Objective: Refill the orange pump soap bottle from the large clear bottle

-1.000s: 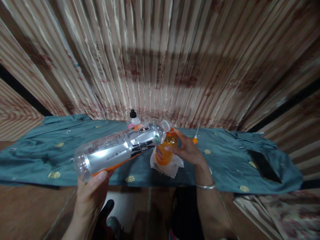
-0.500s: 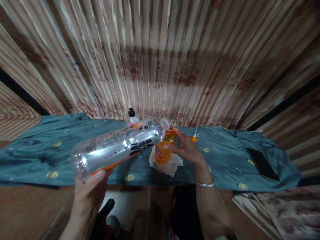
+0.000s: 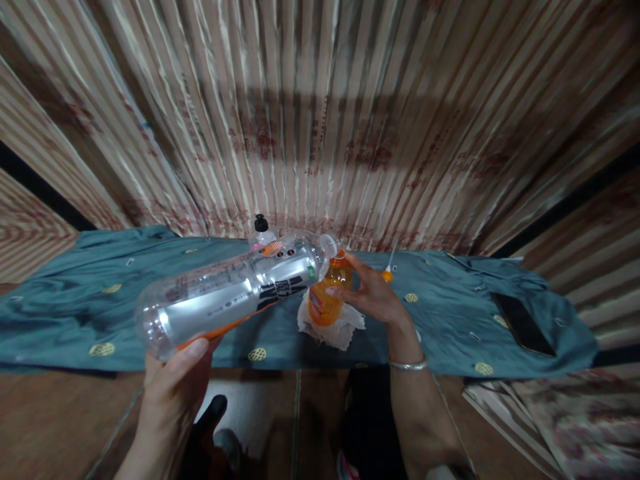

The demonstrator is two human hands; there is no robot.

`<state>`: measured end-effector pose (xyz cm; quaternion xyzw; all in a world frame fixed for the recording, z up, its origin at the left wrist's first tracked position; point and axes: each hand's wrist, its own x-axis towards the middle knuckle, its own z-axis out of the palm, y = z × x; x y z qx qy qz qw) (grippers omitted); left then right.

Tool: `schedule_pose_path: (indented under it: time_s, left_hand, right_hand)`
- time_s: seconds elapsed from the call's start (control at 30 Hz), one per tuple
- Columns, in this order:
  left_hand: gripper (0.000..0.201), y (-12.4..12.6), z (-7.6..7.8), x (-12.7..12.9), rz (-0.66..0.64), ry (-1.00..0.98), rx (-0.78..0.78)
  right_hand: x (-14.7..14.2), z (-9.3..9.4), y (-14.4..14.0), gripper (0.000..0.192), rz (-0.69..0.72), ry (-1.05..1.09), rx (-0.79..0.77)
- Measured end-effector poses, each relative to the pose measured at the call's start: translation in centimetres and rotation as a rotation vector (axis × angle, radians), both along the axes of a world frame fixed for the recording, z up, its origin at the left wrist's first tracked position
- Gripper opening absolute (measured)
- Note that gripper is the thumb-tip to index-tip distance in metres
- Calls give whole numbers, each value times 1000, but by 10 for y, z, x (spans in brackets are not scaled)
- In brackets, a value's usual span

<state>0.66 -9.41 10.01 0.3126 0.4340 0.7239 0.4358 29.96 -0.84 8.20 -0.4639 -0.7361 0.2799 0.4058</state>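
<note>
Clear big bottle (image 3: 227, 293) tipped, mouth over small orange bottle (image 3: 327, 293).
Left hand (image 3: 170, 393) grips the big bottle's base from below; right hand (image 3: 373, 293) clasps the orange bottle standing on tissue (image 3: 333, 327) atop teal cloth (image 3: 75, 313).

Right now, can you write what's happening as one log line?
left hand: holds big clear bottle tilted | mouth over small orange bottle | right hand: steadies orange bottle on white tissue

Left hand (image 3: 173, 383) grips from beneath (thumb up), right hand (image 3: 373, 297) curls, fingers closed.
</note>
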Motion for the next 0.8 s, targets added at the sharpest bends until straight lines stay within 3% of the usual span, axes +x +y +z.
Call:
schedule_pose_path:
  time_s: [0.3, 0.57, 0.8]
  left_hand:
    - [67, 2, -2, -4, -4, -14, 37]
    - [49, 2, 1, -1, -50, 10, 77]
    - [50, 5, -1, -1, -19, -10, 66]
  right_hand:
    - [-1, 4, -1, 66, 11, -7, -7]
    - [0, 1, 0, 69, -14, -21, 7]
    - [0, 2, 0, 67, 2, -14, 16]
